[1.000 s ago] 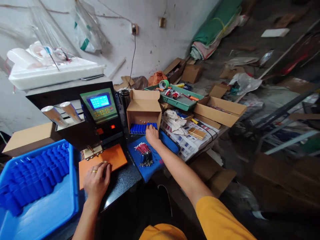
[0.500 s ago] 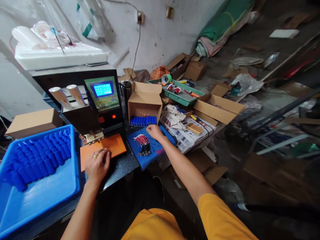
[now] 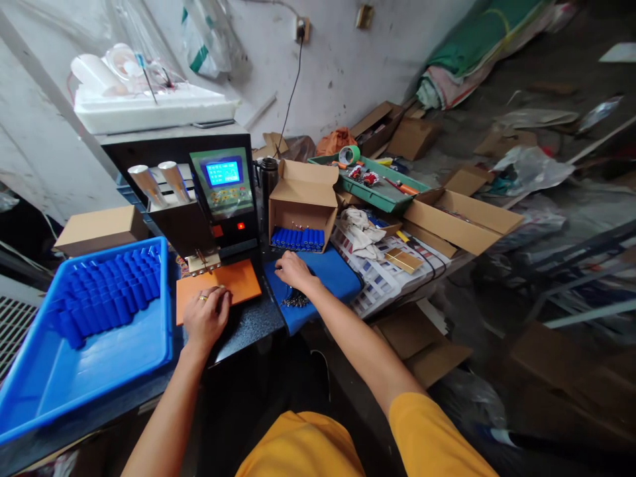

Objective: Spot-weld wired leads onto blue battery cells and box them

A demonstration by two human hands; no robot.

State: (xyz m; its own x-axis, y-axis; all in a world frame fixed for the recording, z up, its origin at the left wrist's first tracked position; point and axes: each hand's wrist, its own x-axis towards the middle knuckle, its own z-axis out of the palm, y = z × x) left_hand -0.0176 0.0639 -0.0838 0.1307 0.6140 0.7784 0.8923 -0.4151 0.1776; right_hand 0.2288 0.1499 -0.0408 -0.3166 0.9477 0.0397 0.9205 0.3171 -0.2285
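Observation:
My left hand [image 3: 206, 317] rests on the front of an orange board [image 3: 243, 281], fingers curled together; what they hold, if anything, is hidden. Just beyond it are the electrode pins [image 3: 203, 260] of a spot welder [image 3: 179, 228] with a lit screen. My right hand [image 3: 294, 270] is over a bundle of wire leads [image 3: 297, 300] on a blue cloth [image 3: 330, 281]. Its fingers are drawn together and cover most of the bundle, so only the dark ends show; I cannot make out what is in them. Behind it, blue cylindrical cells [image 3: 298, 238] lie in an open cardboard box [image 3: 303, 192].
At the left, a blue tray [image 3: 114, 361] holds many upright blue cells [image 3: 106, 295]. To the right stand a white plastic basket [image 3: 370, 291], a green tray [image 3: 380, 192] with tools and tape, and an open carton [image 3: 457, 222]. A black flask [image 3: 268, 175] is beside the welder.
My right hand has moved left from beside the wire leads to over them, hiding their red parts. My left hand stays at the orange board. The camera has turned slightly left.

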